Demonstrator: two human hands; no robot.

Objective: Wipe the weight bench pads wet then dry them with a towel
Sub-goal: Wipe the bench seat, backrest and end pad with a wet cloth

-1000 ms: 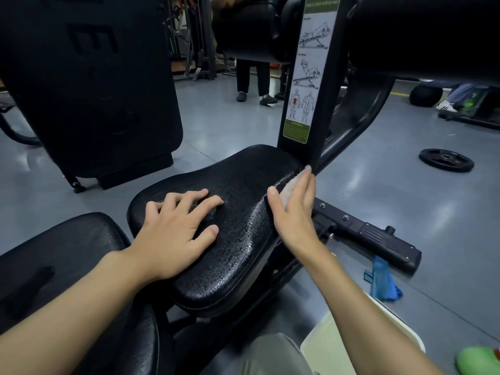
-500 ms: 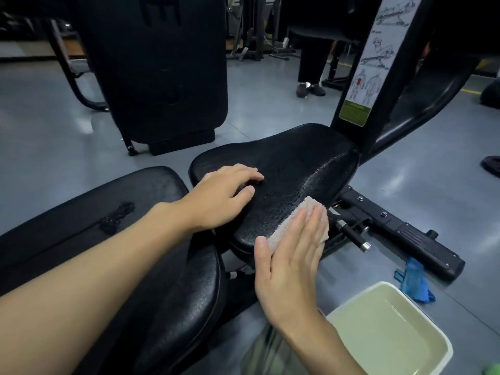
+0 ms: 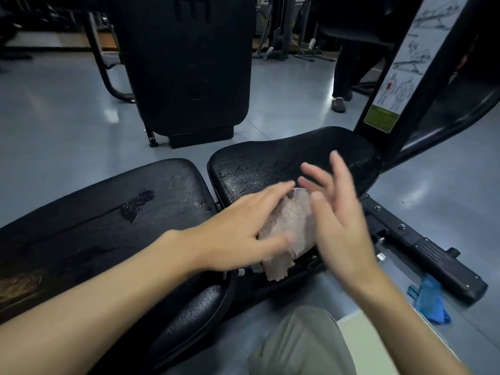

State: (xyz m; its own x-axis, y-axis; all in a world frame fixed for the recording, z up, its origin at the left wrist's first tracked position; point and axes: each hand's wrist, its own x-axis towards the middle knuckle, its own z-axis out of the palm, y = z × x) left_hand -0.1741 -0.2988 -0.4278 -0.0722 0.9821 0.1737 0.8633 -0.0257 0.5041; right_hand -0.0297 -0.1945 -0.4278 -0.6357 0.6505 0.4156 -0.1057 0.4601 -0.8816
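The black seat pad [image 3: 270,158] is beaded with water drops. Beside it, the long back pad [image 3: 108,212] shows a wet patch. A pale damp cloth [image 3: 292,220] drapes over the seat pad's near edge. My left hand [image 3: 238,226] lies on the cloth, fingers straight and thumb spread across it. My right hand [image 3: 335,212] is just right of the cloth, blurred, with its fingers spread and holding nothing.
A cream basin [image 3: 359,328] sits on the floor at lower right, behind my knee [image 3: 297,342]. A blue towel [image 3: 430,299] lies by the bench's base bar [image 3: 419,247]. A black machine shroud [image 3: 189,63] stands behind, and a person's legs [image 3: 343,77] are near the sticker post [image 3: 400,63].
My right hand has come off the cloth and opened beside it. My left hand slid from the seat pad's top onto the cloth at the near edge.
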